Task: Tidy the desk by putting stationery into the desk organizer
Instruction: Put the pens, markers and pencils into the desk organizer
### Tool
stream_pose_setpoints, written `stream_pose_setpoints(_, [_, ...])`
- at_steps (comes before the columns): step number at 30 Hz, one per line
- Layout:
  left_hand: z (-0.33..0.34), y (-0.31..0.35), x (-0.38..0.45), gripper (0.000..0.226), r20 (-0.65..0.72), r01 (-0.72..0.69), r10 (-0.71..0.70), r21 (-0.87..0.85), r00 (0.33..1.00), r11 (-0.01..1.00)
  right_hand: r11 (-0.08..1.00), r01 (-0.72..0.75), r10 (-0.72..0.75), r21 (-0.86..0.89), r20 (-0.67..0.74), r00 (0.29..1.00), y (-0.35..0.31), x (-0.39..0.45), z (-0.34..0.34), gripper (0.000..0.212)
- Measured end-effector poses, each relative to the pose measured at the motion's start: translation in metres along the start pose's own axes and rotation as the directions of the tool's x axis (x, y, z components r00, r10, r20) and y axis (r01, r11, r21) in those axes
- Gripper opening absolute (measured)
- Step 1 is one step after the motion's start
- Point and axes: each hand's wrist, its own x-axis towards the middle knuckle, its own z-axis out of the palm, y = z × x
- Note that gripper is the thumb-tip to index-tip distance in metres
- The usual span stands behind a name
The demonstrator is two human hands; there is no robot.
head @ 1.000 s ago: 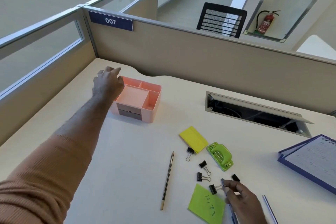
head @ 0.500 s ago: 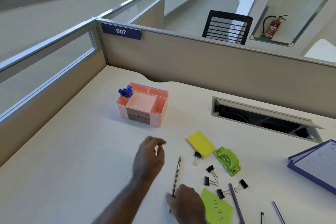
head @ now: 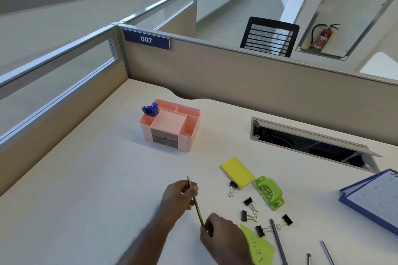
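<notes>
The pink desk organizer [head: 191,137] stands mid-desk with blue pens [head: 149,109] upright in its back left compartment. Near the front edge both my hands hold one pencil [head: 197,208]: my left hand [head: 178,199] pinches its upper part, and my right hand [head: 221,236] grips its lower end. To the right lie a yellow sticky pad [head: 237,171], a green hole punch [head: 269,192], several black binder clips [head: 249,202], a written green note [head: 261,249] and a grey pen [head: 277,241].
An open cable hatch [head: 310,140] is sunk in the desk at the right. A blue notebook [head: 374,198] lies at the right edge. More pens [head: 326,251] lie at the bottom right. Beige partitions [head: 237,75] close the back and left.
My left hand came back from the organizer, where blue pens now stand. The pencil left the desk and is now held in both hands. My right hand shifted left from the clips.
</notes>
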Motion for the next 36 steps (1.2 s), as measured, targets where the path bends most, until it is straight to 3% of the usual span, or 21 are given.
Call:
stream_pose_setpoints(2, [-0.009,0.01,0.0,0.012,0.072,0.031,-0.02,-0.148,0.997,0.988,0.997,0.064,-0.062,0.044,-0.055,0.997,0.008,-0.003,-0.006,0.024])
stream_pose_setpoints(5, [-0.03,0.029,0.004,0.013,0.086,0.006,0.015,-0.238,0.996,0.971,0.986,0.119,-0.101,0.114,-0.153,0.983,0.029,-0.007,-0.013,0.025])
stream_pose_setpoints(8, [-0.065,0.055,0.015,0.009,-0.081,-0.148,0.131,-0.265,0.988,0.953,0.982,0.095,-0.055,0.162,-0.237,0.97,0.059,-0.011,-0.019,0.01])
stream_pose_setpoints(9, [-0.081,0.063,0.02,0.012,-0.17,-0.223,0.185,-0.242,0.968,0.944,0.98,0.093,-0.042,0.175,-0.273,0.961,0.07,-0.013,-0.021,0.013])
stream_pose_setpoints(11, [-0.112,0.078,0.033,0.011,-0.354,-0.366,0.302,-0.127,0.885,0.922,0.983,0.09,-0.03,0.163,-0.34,0.94,0.094,-0.015,-0.023,0.031])
stream_pose_setpoints(14, [-0.147,0.099,0.048,0.008,-0.564,-0.487,0.422,0.04,0.71,0.872,0.99,0.062,-0.001,0.129,-0.425,0.905,0.12,-0.022,-0.023,0.054])
stream_pose_setpoints(16, [-0.162,0.109,0.057,0.009,-0.617,-0.522,0.503,0.169,0.606,0.836,0.993,0.031,0.026,0.118,-0.455,0.89,0.128,-0.028,-0.023,0.067])
stream_pose_setpoints(19, [-0.17,0.114,0.073,0.02,-0.582,-0.498,0.611,0.365,0.537,0.786,0.991,0.006,0.06,0.133,-0.483,0.873,0.138,-0.034,-0.02,0.071])
stream_pose_setpoints(26, [-0.161,0.11,0.112,0.024,-0.494,-0.396,0.663,0.542,0.563,0.741,0.988,-0.03,0.111,0.149,-0.568,0.816,0.15,-0.04,-0.024,0.051])
stream_pose_setpoints(32, [-0.149,0.1,0.135,0.021,-0.433,-0.315,0.618,0.587,0.656,0.746,0.953,-0.241,0.3,0.186,-0.7,0.648,0.176,-0.052,-0.033,0.035])
stream_pose_setpoints(36, [-0.139,0.095,0.134,0.024,-0.437,-0.194,0.573,0.653,0.694,0.732,0.951,-0.281,0.292,0.133,-0.688,0.664,0.188,-0.06,-0.032,0.034])
